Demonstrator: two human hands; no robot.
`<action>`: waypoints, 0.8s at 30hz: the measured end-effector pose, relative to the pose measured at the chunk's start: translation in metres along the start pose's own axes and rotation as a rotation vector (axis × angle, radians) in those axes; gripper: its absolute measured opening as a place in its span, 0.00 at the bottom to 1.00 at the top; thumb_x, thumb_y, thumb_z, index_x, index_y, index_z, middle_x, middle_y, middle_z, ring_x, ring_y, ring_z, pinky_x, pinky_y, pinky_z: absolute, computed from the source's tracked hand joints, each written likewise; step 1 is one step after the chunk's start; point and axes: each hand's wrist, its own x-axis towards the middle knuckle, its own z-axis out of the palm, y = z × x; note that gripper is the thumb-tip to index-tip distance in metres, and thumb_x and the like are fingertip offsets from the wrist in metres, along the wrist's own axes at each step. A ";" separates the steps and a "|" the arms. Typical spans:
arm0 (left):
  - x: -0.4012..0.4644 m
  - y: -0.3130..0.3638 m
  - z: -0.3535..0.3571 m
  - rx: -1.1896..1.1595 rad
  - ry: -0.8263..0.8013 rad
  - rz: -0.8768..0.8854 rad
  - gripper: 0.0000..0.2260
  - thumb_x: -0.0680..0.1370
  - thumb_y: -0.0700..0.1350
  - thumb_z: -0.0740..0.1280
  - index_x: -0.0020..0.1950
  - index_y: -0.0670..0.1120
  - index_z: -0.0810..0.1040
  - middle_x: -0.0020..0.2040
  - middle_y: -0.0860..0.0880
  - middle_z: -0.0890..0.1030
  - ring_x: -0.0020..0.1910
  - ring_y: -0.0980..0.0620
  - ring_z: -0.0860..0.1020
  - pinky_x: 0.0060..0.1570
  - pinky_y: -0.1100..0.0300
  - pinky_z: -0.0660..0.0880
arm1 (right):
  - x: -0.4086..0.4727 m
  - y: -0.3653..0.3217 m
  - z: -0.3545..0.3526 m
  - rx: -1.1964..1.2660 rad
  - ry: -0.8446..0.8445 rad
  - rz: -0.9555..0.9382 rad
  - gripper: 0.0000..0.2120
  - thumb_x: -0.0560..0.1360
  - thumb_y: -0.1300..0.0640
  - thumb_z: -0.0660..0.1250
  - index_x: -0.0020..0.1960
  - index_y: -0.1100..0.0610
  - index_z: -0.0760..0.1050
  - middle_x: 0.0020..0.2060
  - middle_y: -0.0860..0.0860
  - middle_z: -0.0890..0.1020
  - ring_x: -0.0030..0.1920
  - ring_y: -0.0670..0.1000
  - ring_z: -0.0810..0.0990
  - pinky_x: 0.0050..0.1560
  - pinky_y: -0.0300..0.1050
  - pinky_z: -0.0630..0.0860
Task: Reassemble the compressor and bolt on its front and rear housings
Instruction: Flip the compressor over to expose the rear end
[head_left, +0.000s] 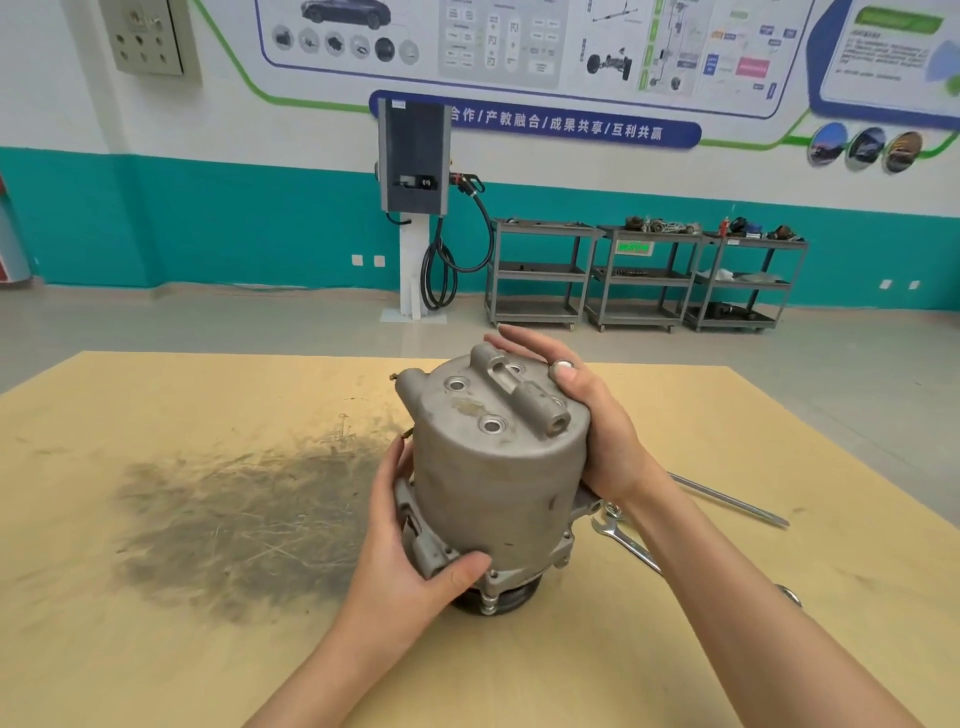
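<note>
A grey cast-metal compressor (493, 483) stands upright on the wooden table (156, 649), tilted slightly toward me, its dark pulley end down. Its top housing shows several round bolt holes and a raised port block. My left hand (410, 551) grips the lower left flange, thumb across the front. My right hand (587, 415) wraps the upper right side, fingers over the top rim and thumb on the edge.
A combination wrench (628, 545) and a long thin metal rod (727, 501) lie on the table right of the compressor, partly behind my right forearm. A dark greasy smear (239, 525) covers the table's left middle. Grey carts (644, 275) and a charging post (413, 208) stand at the far wall.
</note>
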 end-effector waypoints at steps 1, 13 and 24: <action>0.001 0.000 0.000 -0.010 0.003 -0.009 0.50 0.57 0.70 0.79 0.72 0.74 0.54 0.73 0.69 0.64 0.73 0.65 0.65 0.68 0.64 0.68 | -0.001 -0.002 -0.004 -0.063 0.002 0.002 0.25 0.77 0.43 0.56 0.72 0.49 0.68 0.71 0.50 0.71 0.70 0.56 0.71 0.70 0.66 0.64; 0.003 -0.002 -0.005 -0.063 -0.001 -0.043 0.55 0.56 0.67 0.79 0.76 0.64 0.52 0.70 0.71 0.67 0.70 0.68 0.67 0.59 0.76 0.68 | -0.048 0.050 -0.088 -1.071 0.418 0.426 0.10 0.79 0.55 0.64 0.58 0.54 0.80 0.52 0.51 0.83 0.50 0.51 0.79 0.50 0.43 0.72; 0.002 -0.002 -0.006 -0.080 -0.003 -0.055 0.50 0.57 0.62 0.80 0.72 0.69 0.54 0.64 0.77 0.69 0.64 0.72 0.71 0.52 0.78 0.71 | -0.037 0.090 -0.081 -1.399 0.267 0.521 0.20 0.75 0.41 0.67 0.62 0.50 0.77 0.58 0.51 0.74 0.62 0.54 0.68 0.57 0.51 0.67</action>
